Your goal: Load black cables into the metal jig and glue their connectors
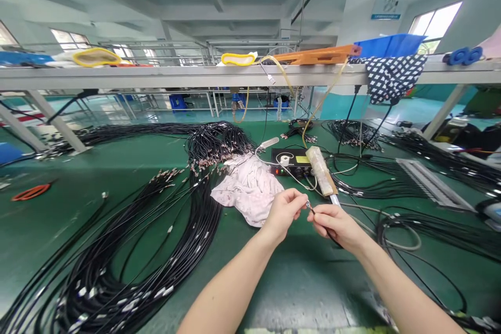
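My left hand (285, 210) and my right hand (335, 222) meet above the green table (129, 177), both pinched. Between their fingertips runs a thin black cable end with a small metal connector (309, 206). The cable trails down under my right hand. My right hand also seems to hold a tool with a tape-wrapped handle (321, 171) that sticks up and away from it. Just beyond my hands lies a crumpled pale cloth (248, 188) and a small black control box (291, 163) with a yellow label and red lights.
Large bundles of black cables (156, 250) with metal ends cover the left and middle of the table. More cables (430, 151) and a white ribbed strip (432, 183) lie at the right. An overhead shelf (195, 76) carries blue and orange bins. An orange loop (30, 191) lies far left.
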Motion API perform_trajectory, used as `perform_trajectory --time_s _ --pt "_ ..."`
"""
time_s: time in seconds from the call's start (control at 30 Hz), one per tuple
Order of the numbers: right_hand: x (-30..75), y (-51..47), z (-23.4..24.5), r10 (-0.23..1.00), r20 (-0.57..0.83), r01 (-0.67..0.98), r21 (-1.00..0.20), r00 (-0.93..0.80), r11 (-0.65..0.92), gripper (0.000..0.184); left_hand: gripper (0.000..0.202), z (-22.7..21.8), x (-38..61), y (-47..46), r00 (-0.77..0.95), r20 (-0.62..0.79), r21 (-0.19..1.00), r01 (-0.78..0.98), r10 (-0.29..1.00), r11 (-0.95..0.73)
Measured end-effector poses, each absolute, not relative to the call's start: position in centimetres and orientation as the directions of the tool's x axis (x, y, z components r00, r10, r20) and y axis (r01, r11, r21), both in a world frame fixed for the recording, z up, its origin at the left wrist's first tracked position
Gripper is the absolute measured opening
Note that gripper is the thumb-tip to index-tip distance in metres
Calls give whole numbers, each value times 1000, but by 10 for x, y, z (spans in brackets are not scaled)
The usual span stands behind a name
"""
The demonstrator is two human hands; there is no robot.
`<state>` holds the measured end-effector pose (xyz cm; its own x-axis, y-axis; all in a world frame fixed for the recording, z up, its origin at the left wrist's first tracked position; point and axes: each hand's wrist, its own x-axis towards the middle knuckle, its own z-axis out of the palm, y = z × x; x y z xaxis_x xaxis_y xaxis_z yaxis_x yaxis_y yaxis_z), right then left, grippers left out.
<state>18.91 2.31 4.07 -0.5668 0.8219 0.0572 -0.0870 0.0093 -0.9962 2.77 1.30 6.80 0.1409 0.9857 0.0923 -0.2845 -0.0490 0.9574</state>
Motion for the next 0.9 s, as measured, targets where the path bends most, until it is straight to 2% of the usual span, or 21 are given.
perform_trajectory --time_s 0.4,0.67,0.9 --pt "194 20 61 824 147 259 -907 -548 334 31 26 71 27 11 80 141 979 -157 987 -128" --pt "196 17 62 819 157 370 -834 -552 409 30 25 64 31 12 51 140 984 -117 989 -134" --pt "198 13 64 828 146 441 -789 -542 428 22 27 59 28 14 39 165 972 -176 986 -156"
